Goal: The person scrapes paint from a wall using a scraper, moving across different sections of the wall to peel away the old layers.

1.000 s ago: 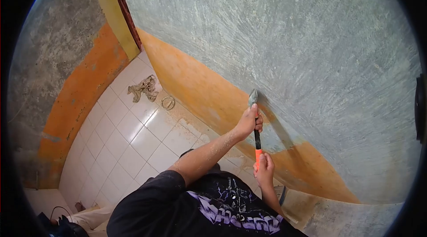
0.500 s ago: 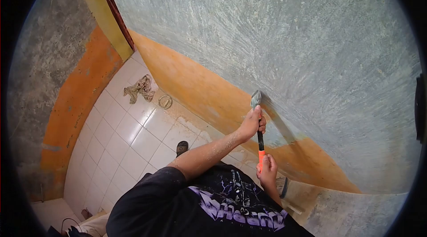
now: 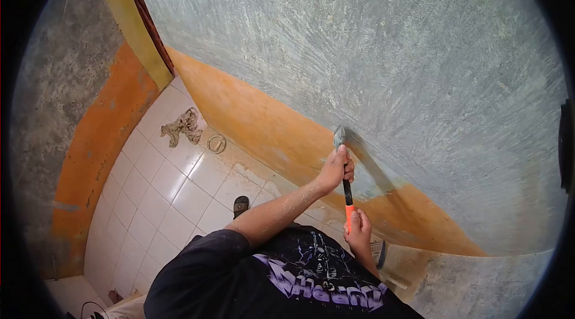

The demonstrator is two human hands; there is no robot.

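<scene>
Both hands are on one long-handled scraper (image 3: pixel 348 194), which has a black shaft, an orange grip and a dusty grey-green head (image 3: pixel 339 135). My left hand (image 3: pixel 335 170) is wrapped round the shaft just below the head, its forearm speckled with pale dust. Lower down, my right hand (image 3: pixel 358 230) closes on the orange grip. The head is against or very close to the wall (image 3: pixel 383 79), near where the grey surface meets the orange band (image 3: pixel 269 121). The exact contact of its edge cannot be made out.
On the white tiled floor (image 3: pixel 156 193) lie a crumpled cloth (image 3: pixel 182 127) and a ring-shaped roll (image 3: pixel 216 143). Dusty scrapings line the wall's foot. A sandal (image 3: pixel 241 205) shows beside my arm. A second wall with an orange band (image 3: pixel 90 151) stands left, and a ledge (image 3: pixel 467 283) lower right.
The scraper head and my left hand have shifted slightly left and down in view. The camera view has also shifted a little. Both hands keep their grip.
</scene>
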